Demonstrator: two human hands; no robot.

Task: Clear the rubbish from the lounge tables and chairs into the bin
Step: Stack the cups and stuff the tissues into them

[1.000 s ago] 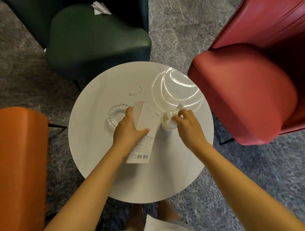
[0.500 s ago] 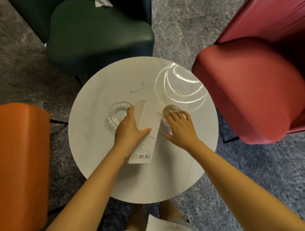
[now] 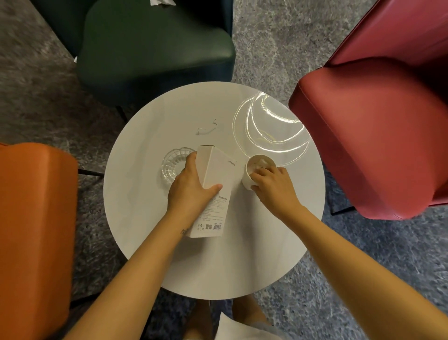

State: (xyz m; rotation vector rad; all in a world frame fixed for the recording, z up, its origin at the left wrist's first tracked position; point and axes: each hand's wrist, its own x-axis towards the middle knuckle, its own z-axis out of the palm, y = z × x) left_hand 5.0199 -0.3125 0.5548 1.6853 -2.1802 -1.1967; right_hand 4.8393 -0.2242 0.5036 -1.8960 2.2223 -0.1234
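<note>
At the far left stands an orange chair (image 3: 36,230). Behind it is a dark green chair (image 3: 155,48) with a crumpled white tissue (image 3: 160,2) on its seat, cut by the upper edge of the view. In the middle of the chairs is a round white bench (image 3: 218,267). On its left part sits a clear glass ashtray (image 3: 172,165), and its right side is partly covered by the left hand (image 3: 191,191). This hand grips a tall white carton box (image 3: 215,184), with the fingers round the far side and the thumb pressed on the near face. The barcode end of the box points to the person, and I cannot tell if it rests on the bench. A thin scrap of thread (image 3: 206,128) lies behind the box. Just to the right of the box is a small paper cup (image 3: 257,170) with crumpled paper inside. The right hand (image 3: 274,186) holds it, fingers over the rim and thumb against its side. The two hands are apart, each closed on its own thing. At the far right stands a red chair (image 3: 375,133).
</note>
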